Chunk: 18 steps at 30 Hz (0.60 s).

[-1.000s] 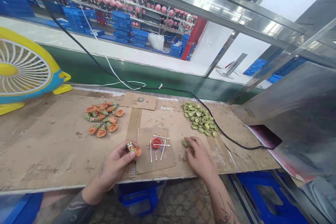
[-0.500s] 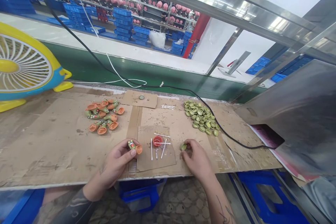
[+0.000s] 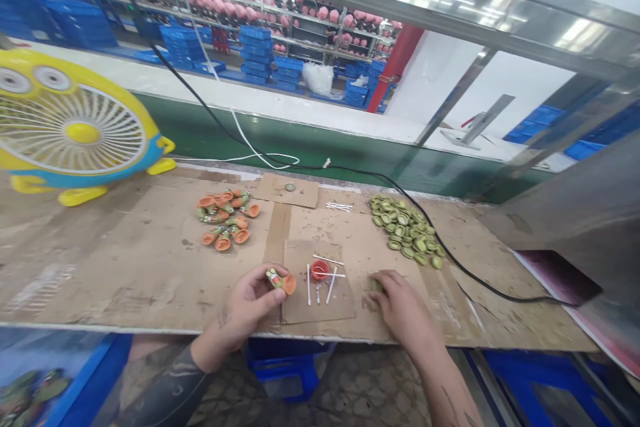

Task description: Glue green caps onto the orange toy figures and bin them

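My left hand [image 3: 250, 303] is closed around a small green-and-orange painted figurine [image 3: 275, 278], whose orange cup-like end [image 3: 289, 285] points right. Over the cardboard to the right, my right hand [image 3: 406, 307] pinches a small green oval piece [image 3: 377, 286], which the fingers partly cover. Between the hands lies a cardboard square [image 3: 295, 312] with a small red pot [image 3: 320, 269] on it. Several cotton swabs surround the pot, one [image 3: 309, 285] to its left and one resting across its top.
A pile of similar figurines [image 3: 223, 218] sits at the left, and a heap of green oval pieces [image 3: 406, 230] at the right. Behind stand a yellow fan [image 3: 83, 133] and a black cable [image 3: 450, 253] crossing the bench. More swabs [image 3: 339, 206] lie farther back.
The view has swung left, bringing more of the fan and a blue bin into sight. Both hands keep hold of their pieces; the green piece is now more hidden by my right fingers.
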Each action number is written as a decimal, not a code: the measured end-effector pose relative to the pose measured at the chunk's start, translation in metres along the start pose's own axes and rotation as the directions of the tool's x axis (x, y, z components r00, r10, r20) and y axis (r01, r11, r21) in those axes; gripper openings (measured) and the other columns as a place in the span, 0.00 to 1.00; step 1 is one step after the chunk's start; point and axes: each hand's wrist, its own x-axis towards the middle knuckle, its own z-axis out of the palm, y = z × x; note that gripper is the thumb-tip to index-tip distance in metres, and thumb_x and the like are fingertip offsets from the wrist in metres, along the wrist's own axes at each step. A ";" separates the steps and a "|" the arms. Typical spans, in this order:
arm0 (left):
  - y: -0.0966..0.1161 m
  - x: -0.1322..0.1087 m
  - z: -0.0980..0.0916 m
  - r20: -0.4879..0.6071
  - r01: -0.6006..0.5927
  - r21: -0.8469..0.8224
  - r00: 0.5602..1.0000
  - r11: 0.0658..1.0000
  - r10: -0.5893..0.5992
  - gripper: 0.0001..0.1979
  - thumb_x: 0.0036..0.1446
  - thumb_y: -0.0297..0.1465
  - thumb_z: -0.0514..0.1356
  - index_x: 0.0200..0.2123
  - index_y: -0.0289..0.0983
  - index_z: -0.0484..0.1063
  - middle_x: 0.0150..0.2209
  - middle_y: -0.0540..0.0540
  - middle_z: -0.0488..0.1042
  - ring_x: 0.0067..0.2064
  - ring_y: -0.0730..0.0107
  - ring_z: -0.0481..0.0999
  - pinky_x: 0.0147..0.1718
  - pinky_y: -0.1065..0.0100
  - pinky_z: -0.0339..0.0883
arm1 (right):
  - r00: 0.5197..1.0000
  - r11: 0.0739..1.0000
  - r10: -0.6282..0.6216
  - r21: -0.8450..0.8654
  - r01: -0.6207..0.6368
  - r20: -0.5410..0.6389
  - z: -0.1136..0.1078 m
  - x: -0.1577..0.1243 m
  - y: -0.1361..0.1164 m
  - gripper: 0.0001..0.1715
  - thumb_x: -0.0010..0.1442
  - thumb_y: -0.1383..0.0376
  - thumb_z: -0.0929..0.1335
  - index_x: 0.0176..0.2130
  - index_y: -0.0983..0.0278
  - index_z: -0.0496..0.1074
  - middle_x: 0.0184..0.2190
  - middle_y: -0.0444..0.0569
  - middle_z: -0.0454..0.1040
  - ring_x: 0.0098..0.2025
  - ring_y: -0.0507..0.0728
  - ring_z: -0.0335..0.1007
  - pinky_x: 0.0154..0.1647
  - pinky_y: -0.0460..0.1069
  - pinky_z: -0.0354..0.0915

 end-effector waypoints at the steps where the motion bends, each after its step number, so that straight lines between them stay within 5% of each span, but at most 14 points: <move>1: 0.003 -0.002 0.003 0.014 -0.016 0.005 1.000 1.000 0.016 0.17 0.51 0.38 0.75 0.42 0.37 0.79 0.41 0.45 0.73 0.40 0.67 0.72 0.39 0.70 0.68 | 1.000 0.999 -0.004 0.043 0.005 -0.019 -0.001 -0.003 -0.004 0.15 0.62 0.66 0.66 0.47 0.64 0.78 0.47 0.58 0.76 0.48 0.65 0.74 0.53 0.60 0.72; 4: 0.012 -0.012 0.014 0.066 -0.097 0.006 0.993 0.995 0.097 0.15 0.51 0.34 0.75 0.42 0.39 0.80 0.44 0.44 0.75 0.45 0.65 0.75 0.43 0.69 0.70 | 0.992 0.914 -0.002 0.402 0.054 -0.127 -0.001 -0.023 -0.033 0.16 0.64 0.58 0.71 0.49 0.62 0.77 0.45 0.55 0.75 0.41 0.59 0.76 0.41 0.52 0.76; 7: 0.019 -0.021 0.027 0.114 -0.223 0.000 0.968 0.975 0.222 0.14 0.52 0.29 0.74 0.42 0.42 0.80 0.44 0.45 0.76 0.49 0.65 0.76 0.48 0.70 0.70 | 0.982 0.743 -0.092 0.645 0.179 -0.166 0.001 -0.044 -0.078 0.14 0.62 0.60 0.75 0.49 0.56 0.79 0.50 0.52 0.74 0.42 0.55 0.77 0.42 0.47 0.76; 12: 0.026 -0.029 0.040 0.189 -0.290 0.066 0.943 0.955 0.273 0.16 0.54 0.24 0.72 0.45 0.45 0.80 0.47 0.45 0.76 0.51 0.66 0.78 0.47 0.70 0.72 | 0.969 0.719 -0.177 0.650 0.247 -0.172 0.000 -0.050 -0.127 0.17 0.60 0.65 0.77 0.50 0.52 0.80 0.44 0.46 0.75 0.38 0.52 0.77 0.40 0.45 0.75; 18: 0.036 -0.035 0.044 0.195 -0.359 0.192 0.926 0.913 0.323 0.14 0.52 0.25 0.73 0.42 0.44 0.81 0.44 0.44 0.78 0.47 0.63 0.80 0.47 0.67 0.74 | 0.969 0.687 -0.190 0.684 0.247 -0.159 -0.003 -0.049 -0.132 0.15 0.58 0.66 0.78 0.46 0.55 0.81 0.43 0.47 0.77 0.38 0.53 0.78 0.39 0.46 0.76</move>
